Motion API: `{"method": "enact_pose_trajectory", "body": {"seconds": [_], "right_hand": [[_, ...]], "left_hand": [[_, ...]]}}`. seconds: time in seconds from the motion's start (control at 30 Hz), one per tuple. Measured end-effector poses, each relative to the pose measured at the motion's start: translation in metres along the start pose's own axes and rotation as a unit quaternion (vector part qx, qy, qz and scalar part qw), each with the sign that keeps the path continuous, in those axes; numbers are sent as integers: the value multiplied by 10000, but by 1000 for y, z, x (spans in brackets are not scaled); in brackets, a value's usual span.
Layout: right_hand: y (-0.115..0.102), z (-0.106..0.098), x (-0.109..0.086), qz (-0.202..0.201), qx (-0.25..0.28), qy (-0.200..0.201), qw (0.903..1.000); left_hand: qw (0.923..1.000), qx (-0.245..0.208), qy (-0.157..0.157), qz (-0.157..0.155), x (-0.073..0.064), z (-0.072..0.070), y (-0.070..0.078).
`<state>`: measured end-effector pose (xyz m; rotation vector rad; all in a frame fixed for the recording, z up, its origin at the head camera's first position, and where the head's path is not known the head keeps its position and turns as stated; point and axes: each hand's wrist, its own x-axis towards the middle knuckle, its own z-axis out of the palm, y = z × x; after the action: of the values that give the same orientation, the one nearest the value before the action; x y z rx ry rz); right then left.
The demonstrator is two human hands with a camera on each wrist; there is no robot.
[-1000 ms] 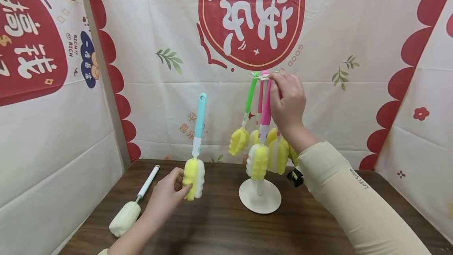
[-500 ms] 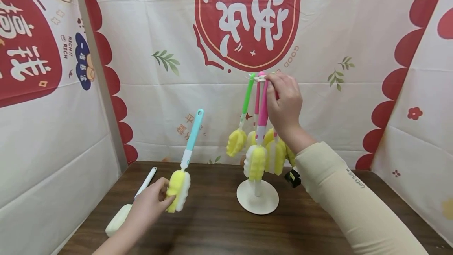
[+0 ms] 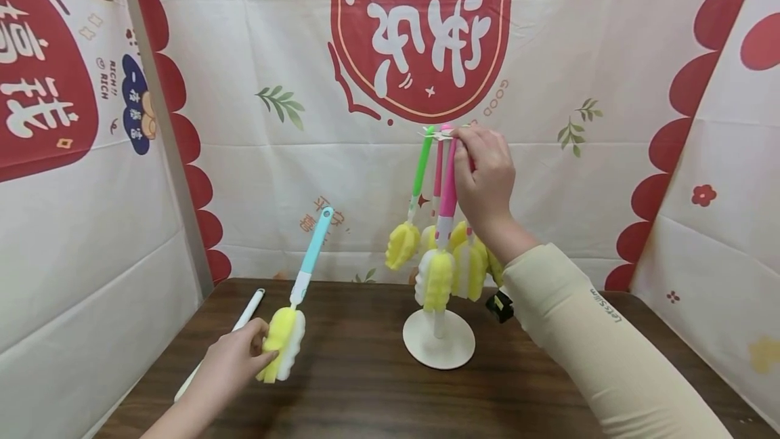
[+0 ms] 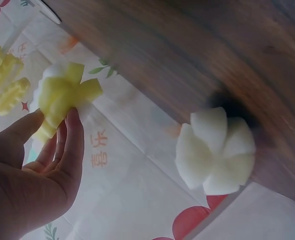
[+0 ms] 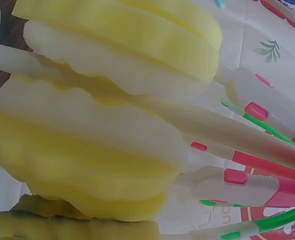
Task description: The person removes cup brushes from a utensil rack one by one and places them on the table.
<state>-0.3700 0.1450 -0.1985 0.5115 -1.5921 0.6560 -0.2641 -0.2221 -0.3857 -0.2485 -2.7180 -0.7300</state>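
A: Item one, the blue brush?
B: Blue brush (image 3: 300, 288): sponge end pinched between thumb and fingers of the left hand (image 3: 234, 358); handle slants up and rightward, beyond the fingertips.
A: Left hand's pose?
B: Low, reaching in from the lower left.
A: Right hand?
B: Right hand (image 3: 485, 171): raised, fingers bent, apparently pinching the top of the stand (image 3: 426, 349); knuckles hide the contact. Several brushes hang there, the pink brush (image 3: 443, 227) foremost.
A: Discrepancies between views?
B: White brush (image 4: 215, 152): left wrist view gives its lobed sponge end in full; head view, chiefly its handle, the left forearm covering most else.
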Motion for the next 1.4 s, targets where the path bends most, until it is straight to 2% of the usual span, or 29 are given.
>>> {"method": "enact_pose_trajectory", "body": {"seconds": [0.47,0.83,1.07,1.4], "right_hand": [[0,-1,0,-107,-102,-61,9999],[1,1,0,-28,-50,-43,10000],[0,0,1,-61,-99,6,9999],[0,1,0,25,-41,-11,10000]], "left_hand": [[9982,152,-496,-300,-8,-2,-21],[9952,306,-777,-510,-10,-8,-29],[9919,63,-997,-788,-13,-8,-32],[9882,107,-1202,-943,-15,-7,-38]]}}
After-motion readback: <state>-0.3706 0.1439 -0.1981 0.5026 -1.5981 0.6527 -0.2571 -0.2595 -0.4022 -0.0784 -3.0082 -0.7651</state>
